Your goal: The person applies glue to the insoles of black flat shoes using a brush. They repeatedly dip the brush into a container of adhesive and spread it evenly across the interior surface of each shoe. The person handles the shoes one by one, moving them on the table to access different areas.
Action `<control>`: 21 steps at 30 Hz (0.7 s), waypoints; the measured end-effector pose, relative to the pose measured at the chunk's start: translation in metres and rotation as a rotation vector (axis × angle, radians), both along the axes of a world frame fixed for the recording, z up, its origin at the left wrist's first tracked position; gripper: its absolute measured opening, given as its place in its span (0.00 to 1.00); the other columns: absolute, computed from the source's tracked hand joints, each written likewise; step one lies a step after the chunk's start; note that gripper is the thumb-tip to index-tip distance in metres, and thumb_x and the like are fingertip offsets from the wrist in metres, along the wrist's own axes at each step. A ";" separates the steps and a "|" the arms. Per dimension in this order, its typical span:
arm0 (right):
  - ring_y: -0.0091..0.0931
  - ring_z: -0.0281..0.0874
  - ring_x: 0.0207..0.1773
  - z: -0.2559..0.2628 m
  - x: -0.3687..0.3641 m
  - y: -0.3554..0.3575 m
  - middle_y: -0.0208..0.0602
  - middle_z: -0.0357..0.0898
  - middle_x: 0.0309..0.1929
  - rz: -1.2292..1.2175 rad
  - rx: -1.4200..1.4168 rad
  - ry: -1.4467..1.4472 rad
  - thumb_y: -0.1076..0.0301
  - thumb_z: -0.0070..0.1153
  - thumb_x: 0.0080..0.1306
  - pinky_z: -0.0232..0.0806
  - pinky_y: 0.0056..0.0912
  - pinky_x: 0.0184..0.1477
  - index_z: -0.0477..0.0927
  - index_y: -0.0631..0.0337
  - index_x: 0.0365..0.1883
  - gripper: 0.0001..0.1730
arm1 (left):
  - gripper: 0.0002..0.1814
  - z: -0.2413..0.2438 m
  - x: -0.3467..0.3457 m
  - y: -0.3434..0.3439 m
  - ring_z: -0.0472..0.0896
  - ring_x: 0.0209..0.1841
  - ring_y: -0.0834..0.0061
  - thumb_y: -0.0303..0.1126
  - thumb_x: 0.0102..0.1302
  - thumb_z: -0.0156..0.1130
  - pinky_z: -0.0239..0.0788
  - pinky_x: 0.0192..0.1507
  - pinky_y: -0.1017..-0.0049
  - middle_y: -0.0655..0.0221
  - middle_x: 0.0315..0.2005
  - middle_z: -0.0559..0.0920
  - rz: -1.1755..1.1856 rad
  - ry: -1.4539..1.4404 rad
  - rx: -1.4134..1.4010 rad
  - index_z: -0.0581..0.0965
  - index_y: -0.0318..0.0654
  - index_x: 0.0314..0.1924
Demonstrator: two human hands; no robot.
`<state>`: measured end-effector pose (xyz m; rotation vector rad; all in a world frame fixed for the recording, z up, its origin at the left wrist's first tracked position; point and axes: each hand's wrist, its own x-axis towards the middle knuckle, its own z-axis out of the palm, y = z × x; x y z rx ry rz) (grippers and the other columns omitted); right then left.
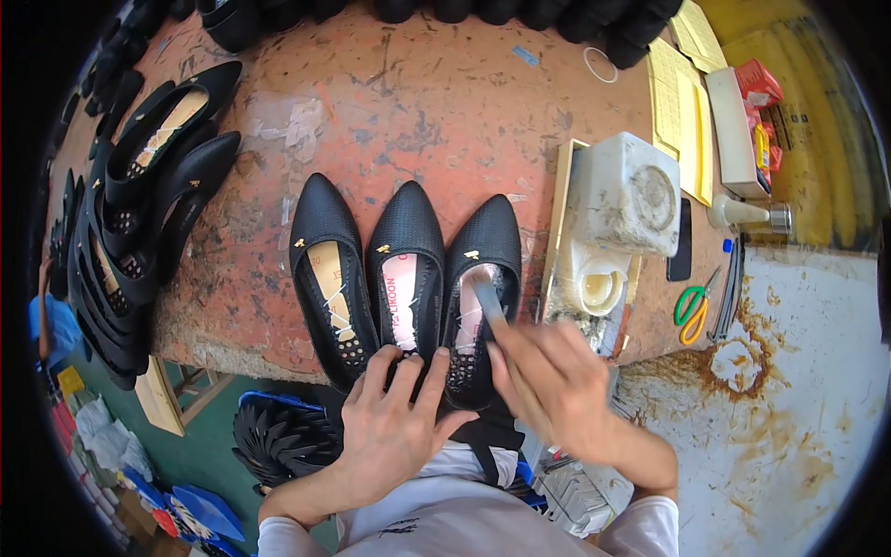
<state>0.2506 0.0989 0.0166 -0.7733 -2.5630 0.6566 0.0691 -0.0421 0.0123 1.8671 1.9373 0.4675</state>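
Note:
Three black pointed shoes stand side by side at the table's near edge, toes away from me: a left shoe, a middle shoe and a right shoe. Each has a small gold ornament. My right hand grips a flat brush by its wooden handle, its blurred bristles inside the right shoe, over the insole. My left hand lies with spread fingers at the heels of the middle and right shoes. Right of them, a tray bears a white plastic container with an opening holding pale liquid.
More black shoes are piled at the left, others line the far edge. Scissors, a phone, a squeeze bottle, yellow sheets and a white box lie at the right. Below the table sits a basket of black pieces.

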 end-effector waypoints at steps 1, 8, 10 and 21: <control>0.32 0.83 0.43 -0.013 -0.004 0.007 0.39 0.88 0.39 -0.012 0.072 0.047 0.75 0.75 0.64 0.79 0.33 0.39 0.89 0.73 0.53 0.19 | 0.41 -0.001 0.000 -0.001 0.82 0.61 0.48 0.54 0.58 0.84 0.85 0.51 0.56 0.58 0.53 0.83 -0.006 -0.008 -0.014 0.86 0.34 0.65; 0.32 0.79 0.30 0.048 0.032 -0.006 0.33 0.85 0.30 -0.095 0.006 0.054 0.74 0.73 0.66 0.74 0.36 0.31 0.91 0.70 0.44 0.10 | 0.46 0.012 -0.018 -0.010 0.68 0.78 0.32 0.53 0.61 0.83 0.56 0.78 0.28 0.43 0.78 0.69 0.068 0.104 -0.081 0.78 0.35 0.74; 0.32 0.80 0.28 0.064 0.057 0.007 0.34 0.87 0.30 -0.288 0.092 0.027 0.76 0.73 0.66 0.73 0.36 0.31 0.93 0.67 0.41 0.06 | 0.46 0.007 -0.023 -0.027 0.72 0.76 0.38 0.53 0.65 0.81 0.55 0.79 0.28 0.41 0.78 0.70 0.137 0.100 -0.163 0.76 0.36 0.76; 0.33 0.81 0.28 0.067 0.083 0.011 0.36 0.89 0.29 -0.518 0.162 -0.129 0.80 0.75 0.61 0.73 0.37 0.34 0.93 0.66 0.38 0.06 | 0.30 0.005 -0.024 -0.043 0.85 0.47 0.52 0.44 0.66 0.81 0.67 0.74 0.41 0.53 0.46 0.88 0.099 0.093 -0.108 0.85 0.34 0.62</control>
